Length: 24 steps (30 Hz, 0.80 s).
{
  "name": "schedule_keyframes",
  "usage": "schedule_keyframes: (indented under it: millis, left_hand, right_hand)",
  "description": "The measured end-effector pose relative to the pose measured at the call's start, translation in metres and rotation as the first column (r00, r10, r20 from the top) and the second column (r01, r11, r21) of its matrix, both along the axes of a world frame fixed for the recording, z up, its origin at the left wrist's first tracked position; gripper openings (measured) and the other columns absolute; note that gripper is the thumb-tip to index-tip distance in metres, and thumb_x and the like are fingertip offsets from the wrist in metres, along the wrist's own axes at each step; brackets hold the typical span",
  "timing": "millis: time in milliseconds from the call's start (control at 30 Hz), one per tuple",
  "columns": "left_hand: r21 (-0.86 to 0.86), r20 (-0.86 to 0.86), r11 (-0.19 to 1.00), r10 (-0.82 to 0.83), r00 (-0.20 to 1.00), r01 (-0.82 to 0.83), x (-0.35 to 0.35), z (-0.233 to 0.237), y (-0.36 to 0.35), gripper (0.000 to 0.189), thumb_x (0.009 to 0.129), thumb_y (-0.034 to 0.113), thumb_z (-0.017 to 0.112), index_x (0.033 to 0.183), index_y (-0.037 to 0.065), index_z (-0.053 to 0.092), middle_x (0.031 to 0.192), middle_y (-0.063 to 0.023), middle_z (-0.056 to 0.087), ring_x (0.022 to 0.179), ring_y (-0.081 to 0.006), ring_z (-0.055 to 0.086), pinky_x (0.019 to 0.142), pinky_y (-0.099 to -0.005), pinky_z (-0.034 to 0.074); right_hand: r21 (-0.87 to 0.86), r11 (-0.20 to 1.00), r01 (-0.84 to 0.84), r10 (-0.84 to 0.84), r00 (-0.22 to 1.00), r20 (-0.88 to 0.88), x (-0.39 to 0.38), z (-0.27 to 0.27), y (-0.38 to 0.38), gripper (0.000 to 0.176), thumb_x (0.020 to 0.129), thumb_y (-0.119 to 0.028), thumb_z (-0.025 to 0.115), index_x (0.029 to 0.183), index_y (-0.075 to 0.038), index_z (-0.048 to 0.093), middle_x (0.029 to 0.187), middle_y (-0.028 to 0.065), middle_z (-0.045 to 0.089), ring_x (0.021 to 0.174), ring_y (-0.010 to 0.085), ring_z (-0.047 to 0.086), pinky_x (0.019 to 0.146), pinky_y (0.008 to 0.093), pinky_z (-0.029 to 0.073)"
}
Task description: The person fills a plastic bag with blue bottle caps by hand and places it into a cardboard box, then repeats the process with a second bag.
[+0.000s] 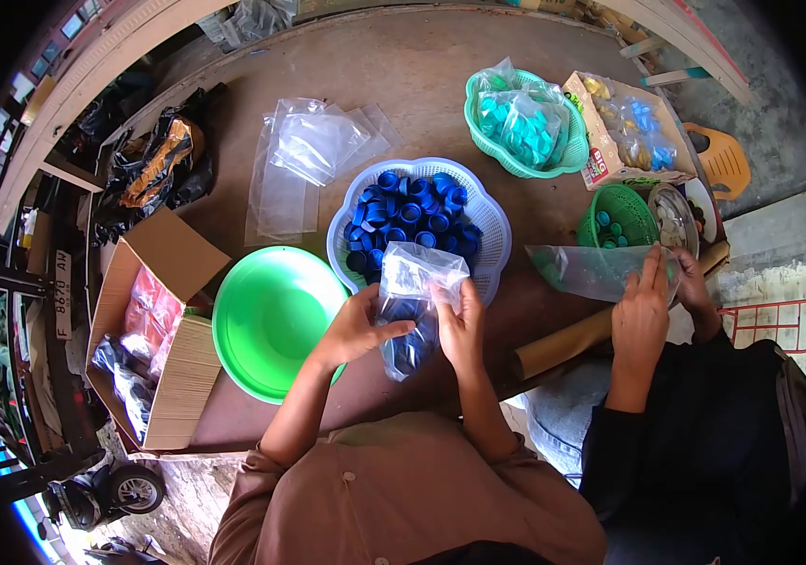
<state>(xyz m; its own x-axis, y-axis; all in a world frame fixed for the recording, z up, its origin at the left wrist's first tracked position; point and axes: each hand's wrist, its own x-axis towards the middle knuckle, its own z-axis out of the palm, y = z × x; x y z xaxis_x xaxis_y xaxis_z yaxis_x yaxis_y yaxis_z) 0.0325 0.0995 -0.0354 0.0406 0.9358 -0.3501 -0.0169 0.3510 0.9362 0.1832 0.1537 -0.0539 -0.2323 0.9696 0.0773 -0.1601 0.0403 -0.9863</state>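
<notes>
A clear plastic bag (pixel 408 325) with dark blue caps in its lower part hangs between my two hands, in front of a pale blue basket (pixel 494 202) of blue caps (pixel 412 209). My left hand (pixel 358 330) grips the bag's left side, its thumb across the front. At the bag's upper right edge, my right hand (pixel 459 330) pinches the plastic. To the left of the basket is a green basin (pixel 280 320) with nothing in it. Flat clear bags (pixel 313 151) lie behind the basin.
A cardboard box (pixel 186 377) with filled bags stands at left. Baskets of green caps (pixel 525 122) and a carton (pixel 634 132) of bags are at right. Beside me, a co-worker's hands (pixel 643 311) hold a clear bag (pixel 586 270) near a cardboard roll (pixel 563 344).
</notes>
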Motion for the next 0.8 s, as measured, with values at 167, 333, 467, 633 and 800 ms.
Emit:
schedule_keyframes:
  millis: [167,333,467,633,800]
  left_hand:
    - [0.132,0.248,0.965,0.188,0.95,-0.225,0.003,-0.001,-0.004,0.042,0.077,0.001,0.065,0.114,-0.004,0.045,0.101,-0.0103,0.06,0.093,-0.0151,0.057,0.084,-0.0288,0.044]
    - [0.193,0.175,0.942,0.242,0.954,-0.274,0.007,0.0,-0.008,0.037,0.078,0.006,0.065,0.108,-0.004,0.047,0.096,-0.0091,0.06,0.087,-0.0133,0.058,0.078,-0.0271,0.046]
    - [0.289,0.041,0.924,0.25,0.967,-0.251,0.011,-0.003,-0.011,0.031,0.079,0.01,0.067,0.102,-0.001,0.05,0.089,-0.0077,0.061,0.08,-0.0101,0.057,0.072,-0.0257,0.046]
    - [0.28,0.049,0.926,0.252,0.967,-0.255,0.007,-0.008,-0.007,0.026,0.082,0.01,0.062,0.103,0.0,0.051,0.092,-0.0077,0.061,0.084,-0.0104,0.056,0.076,-0.0266,0.046]
    - [0.356,0.03,0.919,0.173,0.984,-0.173,0.007,-0.006,0.005,0.034,0.084,0.007,0.057,0.116,0.001,0.048,0.099,-0.0055,0.061,0.093,-0.0119,0.055,0.084,-0.0287,0.044]
  right_hand:
    - [-0.071,0.972,-0.222,0.223,0.975,-0.001,0.007,0.018,-0.001,0.028,0.08,-0.005,0.061,0.106,0.001,0.052,0.096,0.0067,0.06,0.088,0.0104,0.056,0.075,0.0259,0.045]
    - [-0.094,0.96,-0.265,0.263,0.964,-0.031,0.007,0.003,-0.004,0.035,0.075,0.0,0.063,0.108,0.002,0.053,0.094,0.0055,0.061,0.085,0.01,0.056,0.075,0.0253,0.045]
    - [-0.068,0.977,-0.202,0.195,0.977,-0.089,0.001,0.005,-0.006,0.033,0.076,0.001,0.062,0.108,0.001,0.054,0.094,0.0052,0.061,0.085,0.0092,0.056,0.076,0.0245,0.045]
    - [-0.105,0.974,-0.201,0.19,0.976,-0.108,-0.001,0.004,-0.008,0.028,0.076,0.001,0.062,0.104,0.001,0.058,0.095,0.004,0.062,0.086,0.0095,0.057,0.075,0.0238,0.045]
    - [-0.097,0.985,-0.145,0.147,0.989,0.005,-0.002,-0.007,-0.003,0.025,0.077,-0.003,0.063,0.101,0.002,0.059,0.094,0.0053,0.063,0.085,0.0098,0.058,0.075,0.0241,0.045]
